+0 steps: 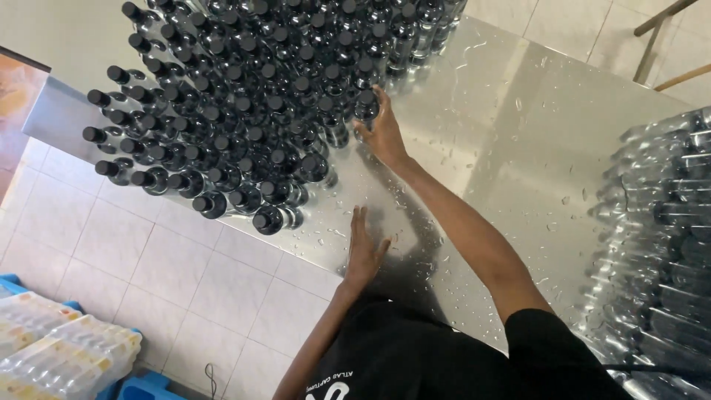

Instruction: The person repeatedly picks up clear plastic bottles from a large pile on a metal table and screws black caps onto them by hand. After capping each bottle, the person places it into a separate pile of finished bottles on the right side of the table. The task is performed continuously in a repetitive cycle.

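A dense cluster of clear plastic bottles with black caps (252, 96) stands upright on a wet stainless steel table (511, 126). My right hand (381, 132) reaches forward and its fingers wrap one bottle (366, 106) at the cluster's near right edge. My left hand (363, 250) lies flat on the tabletop near the front edge, fingers spread, holding nothing. The nearest bottle (268, 219) of the cluster stands to its left.
Shrink-wrapped packs of bottles (659, 244) are stacked at the right. More wrapped packs (59, 348) rest on a blue pallet (144, 387) on the tiled floor (185, 274) at lower left. A metal frame (663, 37) stands at upper right. Water droplets dot the table.
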